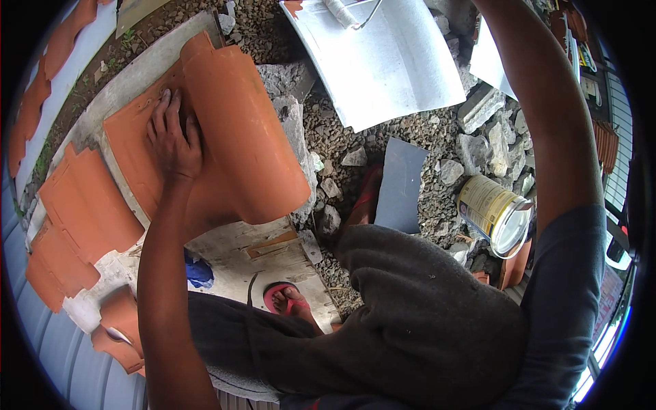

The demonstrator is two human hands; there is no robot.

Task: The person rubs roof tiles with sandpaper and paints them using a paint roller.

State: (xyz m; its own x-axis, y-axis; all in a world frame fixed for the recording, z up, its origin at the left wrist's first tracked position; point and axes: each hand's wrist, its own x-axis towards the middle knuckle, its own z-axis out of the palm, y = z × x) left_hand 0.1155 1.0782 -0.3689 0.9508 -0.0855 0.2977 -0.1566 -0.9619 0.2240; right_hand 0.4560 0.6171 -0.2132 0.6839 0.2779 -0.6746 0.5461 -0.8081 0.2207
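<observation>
My left hand [176, 140] lies flat with its fingers apart on an orange roof tile [249, 137], beside the tile's raised round ridge. Nothing is held in it. My right arm [557, 109] reaches up along the right side, and its hand is beyond the top edge. At the top middle is a white-coated, slightly curved sheet or tile [393, 75] with an orange corner. A paint roller [339, 12] with a wire frame rests on it, partly cut off by the picture's edge.
More orange tiles [89, 201] lie at the left. Gravel [437, 147] and broken concrete chunks [482, 108] cover the ground. A yellow-labelled tin [482, 205] lies tilted at the right. A grey sheet [403, 184] is near my foot; a blue cloth or bag [199, 272] lies below the big tile.
</observation>
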